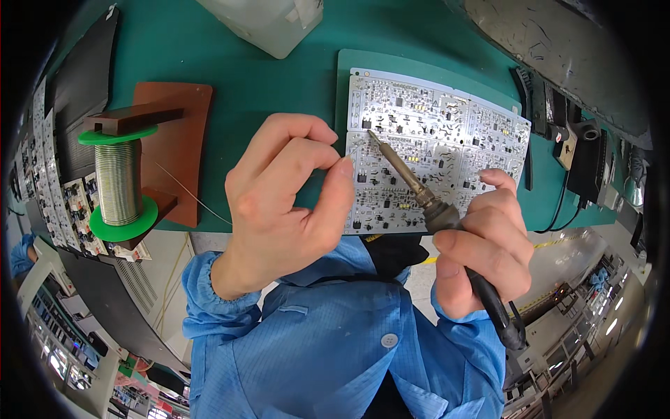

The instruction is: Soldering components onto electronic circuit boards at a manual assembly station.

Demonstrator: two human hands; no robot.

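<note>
My right hand (492, 241) is wrapped round the dark handle of a soldering iron (406, 174). The iron slants up and left, its tip at the left part of a white circuit board panel (447, 133) crowded with small black parts. Beside the panel's left edge my left hand (286, 192) is closed in a pinch, thumb against fingertips. A thin solder wire (190, 190) runs from the spool to this hand and passes behind it. Its end at the fingertips is hard to make out. Whether the iron's tip touches the board, I cannot tell.
The solder spool (117, 183) with green flanges sits in a brown stand (174, 153) on the left. A translucent container (272, 21) stands at the back. More boards (42, 160) lie far left. Black devices and cables (590, 164) line the right side of the green mat (300, 84).
</note>
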